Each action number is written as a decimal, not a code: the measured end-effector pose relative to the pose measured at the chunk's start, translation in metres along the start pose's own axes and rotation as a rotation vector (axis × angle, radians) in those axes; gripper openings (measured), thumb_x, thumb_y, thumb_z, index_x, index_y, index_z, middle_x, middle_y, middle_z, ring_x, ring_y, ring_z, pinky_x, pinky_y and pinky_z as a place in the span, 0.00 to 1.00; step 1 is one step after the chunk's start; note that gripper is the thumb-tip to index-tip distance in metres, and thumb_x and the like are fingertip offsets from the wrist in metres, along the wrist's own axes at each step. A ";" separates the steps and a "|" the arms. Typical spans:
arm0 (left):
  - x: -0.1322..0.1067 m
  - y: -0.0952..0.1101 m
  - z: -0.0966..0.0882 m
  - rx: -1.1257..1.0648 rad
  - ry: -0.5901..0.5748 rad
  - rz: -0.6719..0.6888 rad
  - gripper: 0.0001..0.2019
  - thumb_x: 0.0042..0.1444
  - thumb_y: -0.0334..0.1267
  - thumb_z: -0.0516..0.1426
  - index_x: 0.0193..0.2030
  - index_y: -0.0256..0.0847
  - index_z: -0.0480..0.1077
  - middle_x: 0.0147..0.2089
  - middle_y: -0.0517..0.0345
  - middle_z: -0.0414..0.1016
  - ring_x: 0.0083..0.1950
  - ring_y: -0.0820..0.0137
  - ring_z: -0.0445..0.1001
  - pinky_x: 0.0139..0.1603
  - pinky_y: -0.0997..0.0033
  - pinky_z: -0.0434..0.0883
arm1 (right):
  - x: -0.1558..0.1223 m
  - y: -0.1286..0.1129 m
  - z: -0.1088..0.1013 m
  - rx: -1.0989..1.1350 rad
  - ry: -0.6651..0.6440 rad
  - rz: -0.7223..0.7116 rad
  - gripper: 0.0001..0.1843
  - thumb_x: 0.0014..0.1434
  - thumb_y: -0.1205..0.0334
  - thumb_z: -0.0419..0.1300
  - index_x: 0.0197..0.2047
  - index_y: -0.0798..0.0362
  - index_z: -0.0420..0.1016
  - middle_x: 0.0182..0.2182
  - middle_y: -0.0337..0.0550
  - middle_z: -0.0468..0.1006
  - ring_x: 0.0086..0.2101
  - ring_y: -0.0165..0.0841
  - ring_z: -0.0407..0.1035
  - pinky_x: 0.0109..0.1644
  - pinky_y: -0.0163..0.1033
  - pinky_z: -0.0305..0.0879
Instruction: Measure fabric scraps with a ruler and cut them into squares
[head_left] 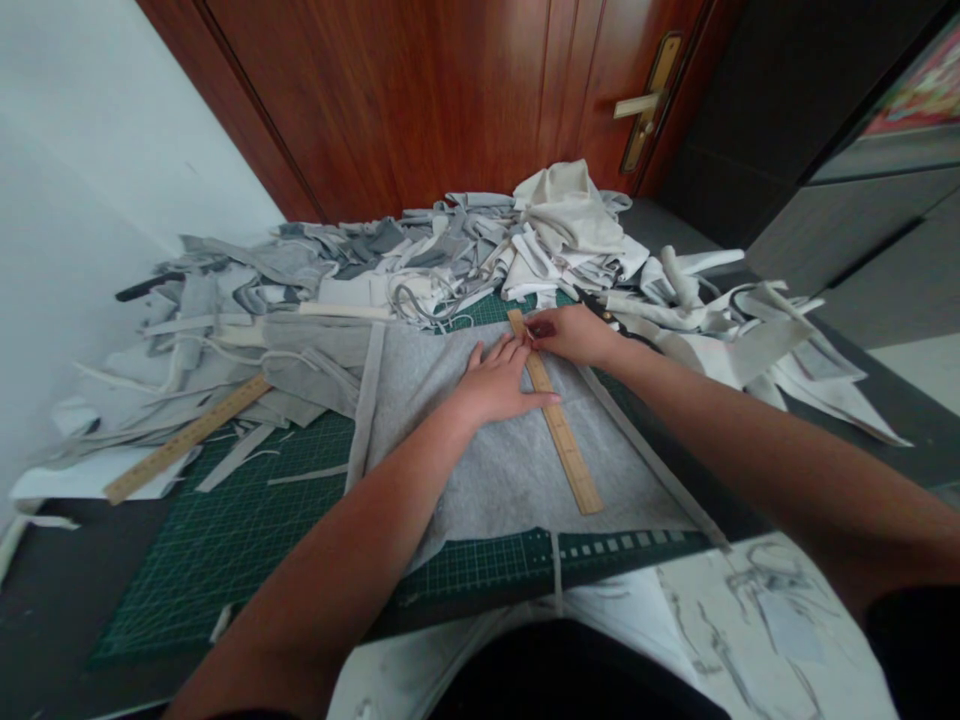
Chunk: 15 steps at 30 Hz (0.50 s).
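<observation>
A grey piece of fabric (480,480) with folded side edges lies over a green cutting mat (247,520). Across it, at a slant, rests a wooden ruler (566,440). My left hand (499,380) is spread flat on the fabric, its thumb reaching onto the ruler. Close to the ruler's far end, my right hand (566,335) has its fingers pinched together; a small pale bit shows at the fingertips, too small to name. Scissors (604,312) with dark handles lie just behind the right hand, partly hidden.
Heaps of grey and white fabric scraps (450,240) run along the table's back. A second wooden ruler (187,440) lies at the left among strips. Behind stands a brown wooden door (420,100). Thread-strewn white material (765,620) is near my lap.
</observation>
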<state>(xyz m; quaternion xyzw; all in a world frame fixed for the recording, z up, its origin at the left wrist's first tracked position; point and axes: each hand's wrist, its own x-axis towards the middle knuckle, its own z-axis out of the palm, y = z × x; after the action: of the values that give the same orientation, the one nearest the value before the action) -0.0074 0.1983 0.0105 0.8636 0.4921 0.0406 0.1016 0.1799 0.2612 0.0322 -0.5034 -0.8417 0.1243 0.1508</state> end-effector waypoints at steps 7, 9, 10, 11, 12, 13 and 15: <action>0.001 0.000 0.000 0.003 -0.024 -0.008 0.56 0.56 0.75 0.49 0.79 0.35 0.42 0.81 0.45 0.42 0.81 0.49 0.41 0.79 0.40 0.41 | 0.003 0.005 0.000 -0.030 -0.004 -0.042 0.19 0.59 0.64 0.66 0.54 0.49 0.83 0.43 0.42 0.86 0.43 0.38 0.78 0.48 0.37 0.67; 0.001 -0.001 0.000 0.001 -0.022 -0.007 0.56 0.56 0.75 0.49 0.79 0.36 0.42 0.81 0.46 0.43 0.81 0.49 0.41 0.79 0.40 0.41 | 0.002 0.006 0.001 -0.027 0.015 -0.044 0.16 0.60 0.62 0.66 0.51 0.50 0.84 0.41 0.43 0.86 0.42 0.38 0.78 0.47 0.37 0.67; 0.001 -0.001 0.000 0.000 -0.020 -0.005 0.56 0.56 0.75 0.49 0.79 0.36 0.42 0.81 0.46 0.44 0.81 0.49 0.41 0.79 0.40 0.41 | 0.001 0.007 0.001 -0.014 0.028 -0.042 0.16 0.60 0.62 0.66 0.52 0.51 0.84 0.40 0.43 0.86 0.42 0.38 0.78 0.47 0.37 0.67; 0.001 -0.001 0.000 -0.001 -0.017 -0.004 0.55 0.57 0.74 0.49 0.79 0.35 0.42 0.81 0.46 0.44 0.81 0.49 0.42 0.79 0.40 0.41 | -0.001 0.008 0.002 0.003 0.040 -0.041 0.16 0.61 0.61 0.66 0.52 0.52 0.83 0.40 0.44 0.85 0.42 0.38 0.78 0.46 0.37 0.67; 0.001 -0.001 0.001 -0.002 -0.013 -0.002 0.55 0.57 0.74 0.49 0.79 0.36 0.42 0.81 0.46 0.44 0.81 0.49 0.42 0.79 0.40 0.41 | -0.002 0.009 0.003 0.020 0.052 -0.044 0.16 0.61 0.61 0.66 0.52 0.52 0.83 0.40 0.44 0.85 0.42 0.38 0.78 0.46 0.37 0.67; 0.000 -0.001 0.001 -0.003 -0.012 0.001 0.55 0.57 0.74 0.49 0.79 0.36 0.42 0.81 0.46 0.44 0.81 0.49 0.42 0.79 0.40 0.41 | -0.003 0.010 0.003 0.031 0.060 -0.051 0.15 0.61 0.62 0.65 0.51 0.52 0.83 0.41 0.44 0.85 0.43 0.38 0.78 0.47 0.37 0.67; 0.000 -0.001 0.001 -0.007 -0.007 0.007 0.56 0.56 0.75 0.50 0.79 0.36 0.41 0.81 0.46 0.43 0.81 0.50 0.41 0.78 0.39 0.40 | -0.003 0.012 0.004 0.021 0.070 -0.078 0.13 0.61 0.64 0.65 0.49 0.51 0.83 0.43 0.44 0.85 0.45 0.39 0.77 0.49 0.38 0.66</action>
<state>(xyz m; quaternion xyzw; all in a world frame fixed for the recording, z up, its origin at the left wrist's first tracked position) -0.0080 0.1986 0.0093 0.8651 0.4886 0.0395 0.1062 0.1898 0.2636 0.0237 -0.4727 -0.8535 0.1095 0.1899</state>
